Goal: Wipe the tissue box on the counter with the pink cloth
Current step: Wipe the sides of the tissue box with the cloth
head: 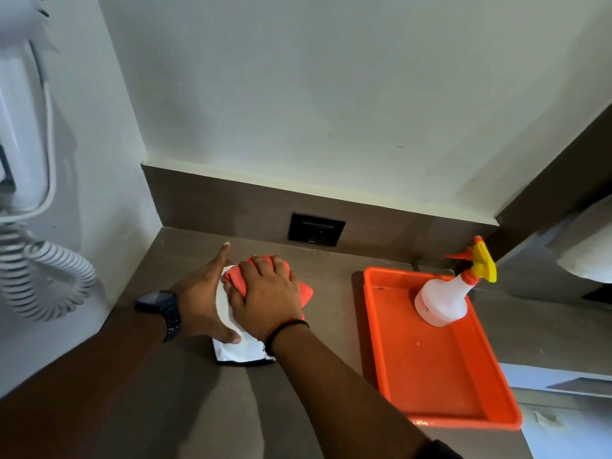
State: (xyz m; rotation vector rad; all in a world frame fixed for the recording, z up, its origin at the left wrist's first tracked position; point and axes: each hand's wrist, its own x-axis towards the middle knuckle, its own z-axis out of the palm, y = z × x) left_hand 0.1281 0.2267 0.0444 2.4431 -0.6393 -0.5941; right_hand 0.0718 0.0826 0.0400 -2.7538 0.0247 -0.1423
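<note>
A white tissue box (236, 351) lies on the brown counter (185, 392), mostly covered by my hands. My right hand (268, 301) presses a bunched pink cloth (306, 293) onto the top of the box, fingers curled over the cloth. My left hand (202, 298) rests against the box's left side, thumb on its near edge and index finger stretched toward the back wall. Only the box's near end and a strip of its top show.
An orange tray (430, 369) sits to the right with a white spray bottle (443, 301) standing in its far corner. A black socket (316, 229) is in the back panel. A white wall hairdryer with a coiled cord (43, 276) hangs at left.
</note>
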